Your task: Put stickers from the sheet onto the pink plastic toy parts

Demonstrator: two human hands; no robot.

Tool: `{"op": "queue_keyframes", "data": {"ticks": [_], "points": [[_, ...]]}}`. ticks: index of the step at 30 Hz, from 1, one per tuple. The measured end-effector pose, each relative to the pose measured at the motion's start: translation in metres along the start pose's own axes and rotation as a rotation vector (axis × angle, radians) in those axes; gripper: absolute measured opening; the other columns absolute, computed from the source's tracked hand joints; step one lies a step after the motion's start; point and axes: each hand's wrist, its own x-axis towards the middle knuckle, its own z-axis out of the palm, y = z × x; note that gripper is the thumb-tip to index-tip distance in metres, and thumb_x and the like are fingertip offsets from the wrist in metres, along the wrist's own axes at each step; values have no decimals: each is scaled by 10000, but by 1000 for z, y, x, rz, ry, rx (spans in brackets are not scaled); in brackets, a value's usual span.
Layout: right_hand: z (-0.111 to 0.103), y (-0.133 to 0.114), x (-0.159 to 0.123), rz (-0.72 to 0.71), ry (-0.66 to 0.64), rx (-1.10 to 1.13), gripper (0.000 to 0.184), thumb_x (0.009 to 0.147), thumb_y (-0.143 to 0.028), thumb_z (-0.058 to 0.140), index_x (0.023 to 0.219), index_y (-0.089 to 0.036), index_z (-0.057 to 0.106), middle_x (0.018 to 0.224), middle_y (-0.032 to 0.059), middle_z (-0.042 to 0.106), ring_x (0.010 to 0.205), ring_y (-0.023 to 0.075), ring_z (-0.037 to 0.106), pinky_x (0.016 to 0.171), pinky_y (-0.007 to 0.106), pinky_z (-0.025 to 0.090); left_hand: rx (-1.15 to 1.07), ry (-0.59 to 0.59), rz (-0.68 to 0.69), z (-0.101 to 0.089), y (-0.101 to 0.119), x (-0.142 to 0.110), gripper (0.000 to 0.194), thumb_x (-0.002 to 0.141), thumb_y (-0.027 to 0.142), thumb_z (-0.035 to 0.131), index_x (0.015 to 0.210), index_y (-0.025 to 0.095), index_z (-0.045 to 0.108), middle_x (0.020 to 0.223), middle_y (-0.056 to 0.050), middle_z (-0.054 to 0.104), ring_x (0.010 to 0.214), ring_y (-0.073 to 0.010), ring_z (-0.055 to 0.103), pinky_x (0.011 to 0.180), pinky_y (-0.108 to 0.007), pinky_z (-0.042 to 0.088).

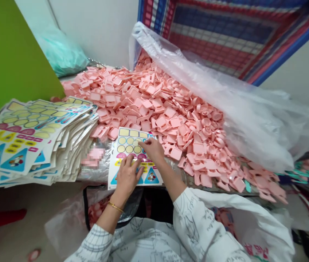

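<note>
A sticker sheet (128, 143) with yellow ovals, pink strips and blue triangles lies in front of me at the table's near edge. My left hand (127, 178) rests on its lower part, fingers curled and pressing it down; a thin gold bracelet is on that wrist. My right hand (151, 149) is over the sheet's upper right, fingertips pinched at a sticker near the yellow shapes. What the pinch holds is too small to make out. Just behind the sheet starts a big heap of pink plastic parts (154, 105).
A thick fanned stack of the same sticker sheets (31, 138) lies at the left. A clear plastic bag (225, 102) lies open over the pink heap at the right. A green panel (9, 54) stands at far left. A white bag (253, 233) sits at my lap.
</note>
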Motion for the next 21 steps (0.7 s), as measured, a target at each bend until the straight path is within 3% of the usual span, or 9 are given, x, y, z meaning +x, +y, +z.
{"op": "queue_keyframes", "data": {"ticks": [3, 5, 10, 12, 15, 18, 21], "points": [[-22, -5, -8, -103, 9, 455, 358, 722, -535, 684, 688, -202, 558, 656, -59, 541, 636, 107, 484, 626, 231, 380, 17, -5, 16, -3, -1, 1, 306, 921, 338, 542, 1152, 186, 673, 1233, -150, 565, 1117, -316, 500, 961, -460, 480], [-41, -2, -23, -161, -22, 647, 365, 718, -519, 696, 671, -201, 523, 640, -64, 486, 614, 97, 433, 602, 229, 365, 34, -33, 23, -7, -2, 3, 299, 907, 347, 565, 1136, 194, 680, 1219, -146, 575, 1093, -316, 512, 931, -452, 492], [-87, 17, -75, -213, -85, 643, 321, 714, -439, 734, 651, -198, 532, 601, -66, 430, 579, 91, 369, 552, 229, 321, 34, -96, -22, -10, 11, 38, 251, 918, 364, 538, 1013, 201, 703, 947, -122, 630, 906, -289, 575, 779, -419, 514], [-101, 22, -92, -223, -86, 644, 311, 712, -429, 744, 660, -201, 540, 599, -62, 448, 578, 93, 381, 548, 226, 329, -71, -48, 39, -4, 36, 67, 237, 919, 325, 536, 1063, 206, 683, 943, -107, 634, 915, -275, 582, 808, -415, 510], [-119, 27, -111, -223, -49, 684, 311, 719, -434, 751, 680, -203, 546, 620, -51, 481, 587, 95, 401, 548, 222, 340, -236, 21, 194, 11, 94, 119, 273, 893, 256, 567, 1153, 225, 644, 1041, -102, 630, 1004, -264, 575, 900, -424, 495], [-135, 34, -126, -207, -1, 700, 314, 728, -438, 746, 681, -206, 540, 612, -48, 478, 562, 95, 388, 520, 220, 325, -255, 55, 351, 33, 151, 166, 378, 863, 188, 590, 1240, 208, 591, 1318, -156, 547, 1225, -308, 484, 1010, -481, 434], [-148, 49, -140, -169, 72, 667, 307, 735, -434, 734, 668, -209, 537, 611, -42, 471, 565, 103, 390, 524, 225, 334, -231, 19, 398, 58, 182, 197, 318, 861, 93, 520, 1161, 152, 607, 1422, -189, 480, 1324, -318, 418, 1064, -502, 378]]}}
